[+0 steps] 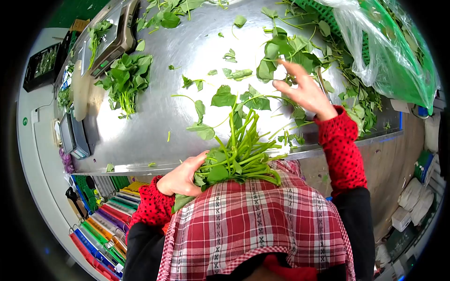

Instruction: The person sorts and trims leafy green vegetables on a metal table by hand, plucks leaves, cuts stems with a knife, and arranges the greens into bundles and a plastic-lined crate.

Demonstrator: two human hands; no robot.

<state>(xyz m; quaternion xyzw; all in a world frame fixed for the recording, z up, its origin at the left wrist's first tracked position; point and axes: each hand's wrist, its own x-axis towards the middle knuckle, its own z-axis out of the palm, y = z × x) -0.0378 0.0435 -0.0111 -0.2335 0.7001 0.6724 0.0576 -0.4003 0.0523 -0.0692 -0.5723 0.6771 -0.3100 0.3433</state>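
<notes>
at far left we've a scale (125, 36) on the bench (164, 136), and just beside it a neat bundle (126, 79), stems laid together, perhaps so it lifts in one grab; further right, the left hand (185, 178), low at the near edge, its fingers wrapped round the leafy end of the bunch (243, 154), some tips hidden; that bunch sits against the checked apron (253, 220), stems fanning up and away, probably braced there so one hand can manage it; loose leaves (222, 97) lie scattered beyond; and over to the right hand (304, 91), arm reaching forward, thumb and forefinger wide apart, nothing visibly gripped, poised by the leafy pile (295, 49); rightmost, the plastic bag (349, 35) drapes over the green crate (323, 14)
</notes>
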